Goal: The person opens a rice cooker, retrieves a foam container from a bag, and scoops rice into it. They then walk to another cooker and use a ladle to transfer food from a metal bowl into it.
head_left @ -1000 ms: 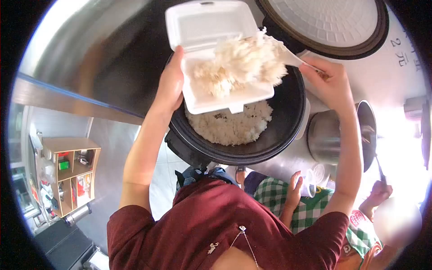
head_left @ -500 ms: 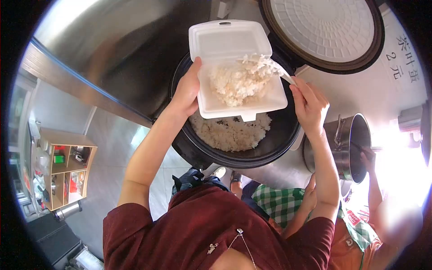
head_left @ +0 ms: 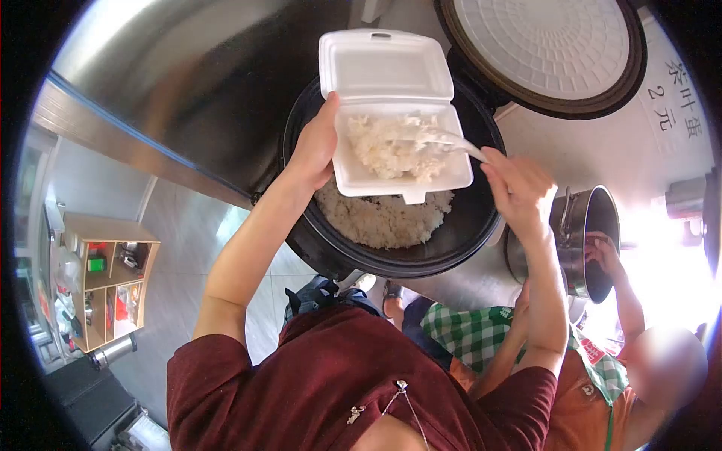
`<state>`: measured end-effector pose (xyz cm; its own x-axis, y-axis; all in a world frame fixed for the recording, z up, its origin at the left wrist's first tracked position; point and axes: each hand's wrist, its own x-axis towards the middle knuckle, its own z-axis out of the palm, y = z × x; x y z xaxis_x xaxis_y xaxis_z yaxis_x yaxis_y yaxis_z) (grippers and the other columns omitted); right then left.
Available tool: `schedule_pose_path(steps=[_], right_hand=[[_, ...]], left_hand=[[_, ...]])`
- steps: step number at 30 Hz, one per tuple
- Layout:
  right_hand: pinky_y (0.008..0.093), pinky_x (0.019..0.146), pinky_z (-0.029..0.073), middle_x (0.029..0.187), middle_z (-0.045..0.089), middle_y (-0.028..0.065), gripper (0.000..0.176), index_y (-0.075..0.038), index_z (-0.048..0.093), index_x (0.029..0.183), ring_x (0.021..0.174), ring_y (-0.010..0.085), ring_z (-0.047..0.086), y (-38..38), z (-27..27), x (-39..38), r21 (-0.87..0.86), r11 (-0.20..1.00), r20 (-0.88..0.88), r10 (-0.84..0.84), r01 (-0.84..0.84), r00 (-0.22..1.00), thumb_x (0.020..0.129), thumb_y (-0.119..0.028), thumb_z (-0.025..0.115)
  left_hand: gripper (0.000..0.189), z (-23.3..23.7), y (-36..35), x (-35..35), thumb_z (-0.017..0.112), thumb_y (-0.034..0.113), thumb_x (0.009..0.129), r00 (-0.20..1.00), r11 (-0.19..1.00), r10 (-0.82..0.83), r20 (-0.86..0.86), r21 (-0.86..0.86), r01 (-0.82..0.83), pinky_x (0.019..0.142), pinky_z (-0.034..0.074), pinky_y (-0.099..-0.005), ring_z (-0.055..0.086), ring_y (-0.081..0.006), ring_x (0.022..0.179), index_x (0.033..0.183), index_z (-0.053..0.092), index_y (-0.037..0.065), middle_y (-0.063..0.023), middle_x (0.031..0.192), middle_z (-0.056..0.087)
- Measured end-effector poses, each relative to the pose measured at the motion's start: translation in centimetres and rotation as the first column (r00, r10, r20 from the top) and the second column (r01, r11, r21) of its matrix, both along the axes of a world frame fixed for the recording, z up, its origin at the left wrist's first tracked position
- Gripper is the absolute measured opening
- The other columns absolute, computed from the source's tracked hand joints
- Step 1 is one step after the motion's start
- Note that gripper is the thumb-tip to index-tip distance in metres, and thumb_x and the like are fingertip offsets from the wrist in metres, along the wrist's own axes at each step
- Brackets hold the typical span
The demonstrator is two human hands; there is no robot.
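Left hand (head_left: 315, 147) grips a likely light, easily dented box (head_left: 385, 69) by its left edge, seemingly the safest hold, while right hand (head_left: 522, 189) clasps a scoop (head_left: 460, 143).

Maroon shirt (head_left: 338, 376), 2 short sleeves (head_left: 210, 368); thin chain (head_left: 414, 418), 2 silvery ornaments (head_left: 354, 415).
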<state>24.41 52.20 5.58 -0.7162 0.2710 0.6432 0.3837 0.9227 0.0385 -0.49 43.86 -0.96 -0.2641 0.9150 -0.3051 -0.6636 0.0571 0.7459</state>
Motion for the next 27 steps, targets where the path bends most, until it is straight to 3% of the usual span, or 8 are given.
schedule_pose_path(steps=[2, 7, 9, 12, 16, 19, 24, 27], right_hand=[[0.0282, 0.043, 0.038, 0.053, 0.045, 0.0006, 0.020, -0.010, 0.062, 0.086, 0.046, 0.0163, 0.047, -0.4, -0.3, -0.6, 0.034, 0.999, 0.049, -0.010, 0.009, 0.999, 0.067, -0.013, 0.065], [0.0259, 0.042, 0.038, 0.053, 0.039, -0.0011, 0.022, -0.011, 0.059, 0.089, 0.046, 0.0133, 0.044, -0.3, -1.8, -1.6, 0.268, 0.963, 0.140, -0.052, 0.013, 0.989, 0.068, -0.013, 0.064], [0.0266, 0.042, 0.038, 0.053, 0.041, 0.0001, 0.020, -0.011, 0.060, 0.088, 0.046, 0.0145, 0.045, 0.1, -1.3, -1.6, 0.269, 0.962, 0.135, -0.080, 0.041, 0.988, 0.069, -0.014, 0.064], [0.0286, 0.042, 0.038, 0.052, 0.048, 0.0032, 0.014, -0.013, 0.064, 0.082, 0.044, 0.0179, 0.048, 0.7, -0.1, -0.7, -0.056, 0.993, -0.061, -0.107, 0.103, 0.992, 0.068, -0.014, 0.066], [0.0294, 0.041, 0.037, 0.051, 0.047, 0.0032, 0.017, -0.011, 0.063, 0.082, 0.044, 0.0175, 0.048, 0.3, 1.4, -0.3, -0.100, 0.992, -0.106, -0.087, 0.077, 0.991, 0.066, -0.013, 0.068], [0.0291, 0.041, 0.035, 0.050, 0.042, 0.0014, 0.017, -0.011, 0.062, 0.084, 0.043, 0.0151, 0.045, -0.4, 1.0, -0.6, 0.040, 0.998, 0.069, 0.053, -0.056, 0.996, 0.067, -0.013, 0.065], [0.0292, 0.041, 0.035, 0.050, 0.042, 0.0021, 0.015, -0.011, 0.063, 0.082, 0.043, 0.0158, 0.045, -0.4, 0.8, 0.9, 0.068, 0.998, 0.199, -0.032, 0.019, 0.979, 0.068, -0.014, 0.065], [0.0298, 0.041, 0.037, 0.052, 0.048, 0.0035, 0.013, -0.010, 0.064, 0.081, 0.043, 0.0166, 0.047, 0.7, 0.9, 2.0, -0.073, 0.997, 0.105, -0.025, 0.033, 0.994, 0.069, -0.014, 0.065]], left_hand=[[0.054, 0.3, 0.1, 0.3, 0.029, 0.040, 0.091, 0.994, 0.998, 0.001, -0.110, -0.070, -0.008, 0.090, 0.036, -0.0320, 0.046, -0.0210, 0.108, 0.122, 0.034, -0.004, -0.0147, 0.122, 0.043], [0.055, 0.4, 0.1, 0.8, 0.028, 0.040, 0.091, 0.993, 0.999, -0.012, -0.117, -0.047, 0.007, 0.090, 0.036, -0.0319, 0.046, -0.0204, 0.108, 0.123, 0.034, -0.004, -0.0151, 0.122, 0.043], [0.055, 0.3, 0.1, 0.8, 0.028, 0.040, 0.091, 0.994, 0.998, -0.016, -0.112, -0.069, 0.008, 0.090, 0.036, -0.0318, 0.046, -0.0203, 0.108, 0.123, 0.034, -0.004, -0.0151, 0.121, 0.043], [0.054, 0.4, 0.2, 0.7, 0.028, 0.039, 0.091, 0.996, 0.999, -0.002, -0.091, -0.041, -0.002, 0.090, 0.035, -0.0315, 0.045, -0.0205, 0.109, 0.123, 0.034, -0.004, -0.0151, 0.120, 0.044], [0.053, 1.0, 0.1, 0.8, 0.028, 0.039, 0.091, 0.993, 0.998, 0.027, -0.114, -0.049, -0.033, 0.089, 0.037, -0.0319, 0.047, -0.0216, 0.107, 0.122, 0.036, -0.004, -0.0152, 0.120, 0.045], [0.053, 1.6, 0.0, 1.2, 0.028, 0.039, 0.091, 0.992, 0.998, 0.035, -0.125, -0.051, -0.042, 0.089, 0.038, -0.0321, 0.048, -0.0219, 0.106, 0.121, 0.037, -0.004, -0.0152, 0.119, 0.045], [0.052, 0.9, 0.3, 0.8, 0.028, 0.039, 0.091, 0.988, 0.995, 0.064, -0.141, -0.069, -0.075, 0.089, 0.038, -0.0319, 0.048, -0.0217, 0.106, 0.120, 0.038, -0.004, -0.0152, 0.119, 0.045], [0.052, 1.2, 0.5, 1.1, 0.029, 0.038, 0.091, 0.979, 0.998, 0.051, -0.200, -0.028, -0.058, 0.090, 0.037, -0.0319, 0.047, -0.0215, 0.107, 0.121, 0.037, -0.004, -0.0153, 0.119, 0.045]])
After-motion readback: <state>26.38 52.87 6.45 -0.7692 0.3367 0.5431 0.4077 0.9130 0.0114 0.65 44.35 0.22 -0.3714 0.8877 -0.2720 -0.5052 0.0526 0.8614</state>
